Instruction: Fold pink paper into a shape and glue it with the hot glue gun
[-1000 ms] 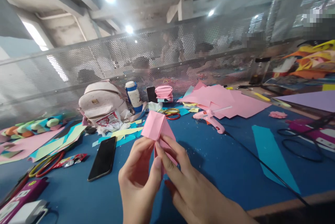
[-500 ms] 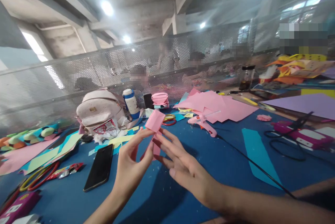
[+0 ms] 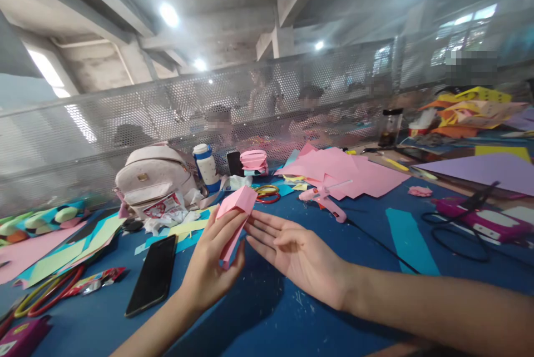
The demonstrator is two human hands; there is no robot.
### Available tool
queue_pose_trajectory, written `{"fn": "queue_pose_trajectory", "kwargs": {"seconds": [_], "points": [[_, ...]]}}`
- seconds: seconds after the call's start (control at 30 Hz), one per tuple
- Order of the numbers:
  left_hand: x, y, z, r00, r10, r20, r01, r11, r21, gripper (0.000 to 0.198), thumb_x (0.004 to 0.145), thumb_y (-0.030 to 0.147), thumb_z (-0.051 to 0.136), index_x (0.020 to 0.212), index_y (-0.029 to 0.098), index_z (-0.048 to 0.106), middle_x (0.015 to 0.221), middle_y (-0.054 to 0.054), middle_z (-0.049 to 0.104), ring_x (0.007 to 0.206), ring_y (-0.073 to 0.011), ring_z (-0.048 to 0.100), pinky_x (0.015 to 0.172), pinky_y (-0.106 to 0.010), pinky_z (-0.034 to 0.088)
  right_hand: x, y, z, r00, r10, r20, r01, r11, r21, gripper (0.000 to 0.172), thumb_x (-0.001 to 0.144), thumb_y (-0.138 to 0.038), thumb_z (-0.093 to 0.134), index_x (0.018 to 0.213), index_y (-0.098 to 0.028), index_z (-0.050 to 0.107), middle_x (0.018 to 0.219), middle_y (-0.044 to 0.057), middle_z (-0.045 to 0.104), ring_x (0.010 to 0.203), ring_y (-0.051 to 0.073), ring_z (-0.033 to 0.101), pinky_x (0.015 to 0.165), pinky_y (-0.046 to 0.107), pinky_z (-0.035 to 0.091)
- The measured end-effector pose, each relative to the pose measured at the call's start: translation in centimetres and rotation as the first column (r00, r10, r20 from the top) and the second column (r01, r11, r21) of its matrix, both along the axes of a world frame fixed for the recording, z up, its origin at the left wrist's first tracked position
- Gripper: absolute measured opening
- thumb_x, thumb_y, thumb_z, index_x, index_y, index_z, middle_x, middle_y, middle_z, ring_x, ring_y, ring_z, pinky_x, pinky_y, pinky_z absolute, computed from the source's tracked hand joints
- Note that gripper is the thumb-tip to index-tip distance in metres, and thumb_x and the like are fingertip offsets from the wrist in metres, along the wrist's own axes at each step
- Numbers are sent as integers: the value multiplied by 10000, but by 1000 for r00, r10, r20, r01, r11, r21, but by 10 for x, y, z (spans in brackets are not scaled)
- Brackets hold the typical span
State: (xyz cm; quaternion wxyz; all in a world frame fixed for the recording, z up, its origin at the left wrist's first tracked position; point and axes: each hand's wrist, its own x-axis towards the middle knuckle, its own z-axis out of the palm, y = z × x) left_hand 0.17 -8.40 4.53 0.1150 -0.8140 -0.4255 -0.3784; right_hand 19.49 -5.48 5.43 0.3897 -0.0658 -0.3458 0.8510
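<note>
A folded piece of pink paper (image 3: pixel 240 204) is held above the blue table (image 3: pixel 267 323) by my left hand (image 3: pixel 214 257), fingers over its near face and thumb below. My right hand (image 3: pixel 304 259) lies just to its right, palm turned up and fingers stretched out, their tips at the paper's right edge. Whether those fingertips touch it I cannot tell. Behind my right hand rests a pink glue gun (image 3: pixel 323 201) with a black cord. Left of my left hand lies a black phone (image 3: pixel 152 276).
Pink sheets (image 3: pixel 346 170) spread behind the glue gun, with a blue paper strip (image 3: pixel 411 240) to the right. A backpack (image 3: pixel 152 179) and a bottle (image 3: pixel 206 165) stand at the back left. Scissors (image 3: pixel 267 193) lie beyond my hands. Perforated metal screening (image 3: pixel 175 112) borders the table.
The pink paper has turned and dropped slightly leftward in my left hand. My right hand has come off its grip and rolled palm up with fingers straightened.
</note>
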Motion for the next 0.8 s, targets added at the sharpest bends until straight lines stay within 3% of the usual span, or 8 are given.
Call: {"fn": "queue_pose_trajectory", "kwargs": {"seconds": [0.17, 0.4, 0.6, 0.7, 0.8], "points": [[-12, 6, -2, 968, 53, -247, -22, 992, 126, 574, 813, 42, 466, 1373, 168, 456, 1275, -133, 624, 1215, -251, 572, 1162, -542, 255, -9, 9, -11, 999, 32, 13, -31, 997, -77, 500, 720, -6, 430, 1182, -101, 595, 1334, 119, 572, 1257, 162, 528, 1111, 308, 388], [-13, 20, -20, 902, 9, -432, 97, 970, 223, 494, 866, 48, 399, 1340, 118, 519, 1197, -141, 679, 1162, -255, 615, 1156, -535, 283, -3, 19, -35, 996, 54, 71, -38, 977, -208, 502, 714, 8, 401, 1157, -108, 608, 1234, 110, 633, 1191, 130, 581, 1081, 263, 410], [5, 21, -53, 905, -37, -425, 32, 999, -18, 487, 860, 49, 397, 1333, 79, 508, 1265, -166, 633, 1167, -285, 595, 1044, -520, 442, 16, 25, -56, 985, 58, 165, 7, 929, -370, 406, 739, -49, 415, 1071, -73, 647, 1147, 140, 672, 1133, 140, 625, 1086, 256, 404], [13, 18, -66, 912, -99, -398, 41, 988, -152, 552, 813, 19, 400, 1356, 84, 477, 1283, -162, 620, 1171, -285, 583, 1022, -520, 460, 25, 24, -64, 972, 73, 225, 29, 906, -422, 355, 782, -125, 417, 1025, -43, 662, 1117, 177, 682, 1111, 166, 642, 1092, 281, 402], [16, 16, -71, 921, -147, -360, 48, 962, -269, 550, 797, 12, 414, 1335, 98, 492, 1281, -154, 617, 1171, -284, 573, 1013, -496, 471, 36, 20, -67, 952, 130, 278, -2, 908, -419, 365, 817, -185, 406, 1009, -23, 671, 1107, 211, 681, 1107, 192, 647, 1094, 311, 403]]}}
